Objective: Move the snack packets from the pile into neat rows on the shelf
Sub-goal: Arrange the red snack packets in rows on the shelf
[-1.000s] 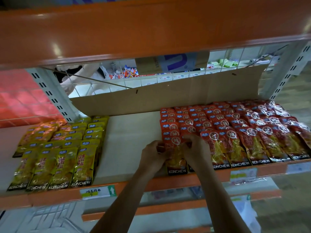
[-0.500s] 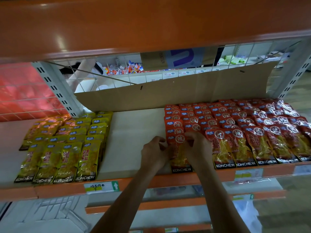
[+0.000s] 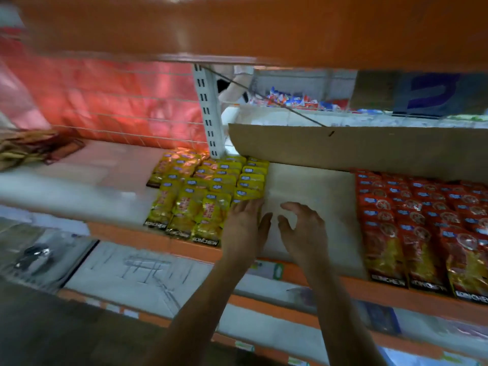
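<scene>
So the person is standing at the shelf (image 3: 303, 180) with both arms reaching in, and neither of the hands is carrying anything. The left hand (image 3: 245, 228) is lying flat with its fingers straight, palm down, right at the right-hand edge of the yellow packets (image 3: 206, 196). It's covering the front corner of that block, though I can't tell whether it's pressing down or just touching. The right hand (image 3: 303, 231) is hanging just beside it over the bare strip of shelf, fingers loosely curled and thumb sticking out, released and grasping nothing. The yellow packets are sitting in overlapping rows running front to back, with the front ones reaching the orange lip of the shelf. The red packets (image 3: 422, 220) are lying the same way in their own block over on the right, well apart from the yellow ones, with the bare gap between them. A cardboard sheet (image 3: 369, 149) is leaning up along the back behind the red block and the gap. Way off on the far left end of the shelf, a loose pile of brownish packets (image 3: 23, 149) is lying in a heap; it's too blurry to make out more. A white slotted upright (image 3: 207, 114) is standing behind the yellow rows, with a wire grid and red plastic (image 3: 118, 101) to its left. An orange upper shelf (image 3: 237, 27) is hanging across the top of everything.
</scene>
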